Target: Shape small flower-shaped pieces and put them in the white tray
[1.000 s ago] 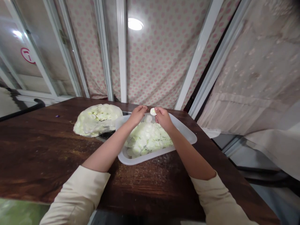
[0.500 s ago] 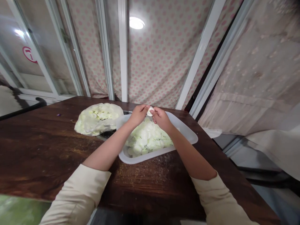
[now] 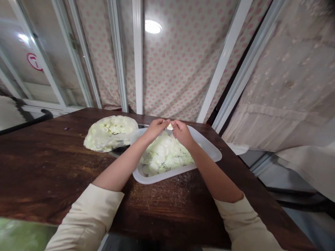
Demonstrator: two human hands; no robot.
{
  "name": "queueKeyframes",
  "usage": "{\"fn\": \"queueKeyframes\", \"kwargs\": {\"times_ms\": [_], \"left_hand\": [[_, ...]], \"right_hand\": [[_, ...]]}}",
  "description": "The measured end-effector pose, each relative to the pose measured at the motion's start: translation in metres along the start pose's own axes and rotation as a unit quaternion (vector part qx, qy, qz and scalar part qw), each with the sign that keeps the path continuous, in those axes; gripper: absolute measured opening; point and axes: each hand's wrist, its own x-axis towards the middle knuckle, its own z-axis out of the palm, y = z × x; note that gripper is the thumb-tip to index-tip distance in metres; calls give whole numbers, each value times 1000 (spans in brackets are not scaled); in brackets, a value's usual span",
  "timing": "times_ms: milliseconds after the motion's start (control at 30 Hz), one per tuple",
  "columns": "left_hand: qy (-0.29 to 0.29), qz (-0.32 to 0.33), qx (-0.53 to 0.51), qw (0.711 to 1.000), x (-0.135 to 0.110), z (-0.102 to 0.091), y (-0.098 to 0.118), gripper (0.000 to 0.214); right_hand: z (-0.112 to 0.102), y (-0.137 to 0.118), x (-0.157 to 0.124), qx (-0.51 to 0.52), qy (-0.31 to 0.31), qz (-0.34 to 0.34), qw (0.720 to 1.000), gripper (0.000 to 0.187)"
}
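Note:
Above the far side of a white plastic tub [image 3: 209, 150], my left hand [image 3: 157, 129] and my right hand [image 3: 181, 132] meet, fingers closed in a pinch. Between their fingertips is a small white and pale-green piece [image 3: 170, 127], too small to tell its kind. A heap of similar pale pieces [image 3: 167, 153] fills much of the tub below. To the left lies a clear plastic bag [image 3: 98, 137], its mouth spread, with more of these pieces inside.
Everything stands on a dark brown wooden table [image 3: 65, 174] with fine crumbs near the tub. A dark flat object [image 3: 120, 150] lies partly under the bag and tub. Behind are white-framed glass panels with a dotted curtain [image 3: 175, 69]. A green thing [image 3: 23, 233] shows at lower left.
My hands have shifted slightly, the fingertips drawing nearer each other. The small piece has turned and shows less between them. Tub and bag are as before.

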Motion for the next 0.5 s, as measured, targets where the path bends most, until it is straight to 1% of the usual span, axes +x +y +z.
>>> {"fn": "queueKeyframes", "kwargs": {"times_ms": [133, 200, 267, 333, 400, 467, 500], "left_hand": [[-29, 60, 20, 998, -1, -1, 1, 31], [-26, 80, 44, 995, 0, -1, 2, 31], [-14, 87, 74, 993, 0, -2, 3, 32], [10, 74, 95, 993, 0, -2, 5, 34], [49, 47, 101, 993, 0, -3, 5, 35], [86, 12, 82, 993, 1, -5, 3, 35], [93, -8, 63, 994, 2, -5, 2, 34]], "right_hand": [[2, -2, -2, 6, -15, -21, 1000, 40], [2, -3, -2, 7, -22, -27, 999, 39], [2, -5, -3, -1, -27, -29, 999, 39], [2, -7, -3, -12, -29, -30, 999, 39], [1, -7, -3, -10, -22, -29, 999, 38], [0, -4, -2, 10, -13, -12, 1000, 39], [-1, -3, -1, 25, -17, 6, 1000, 39]]}}
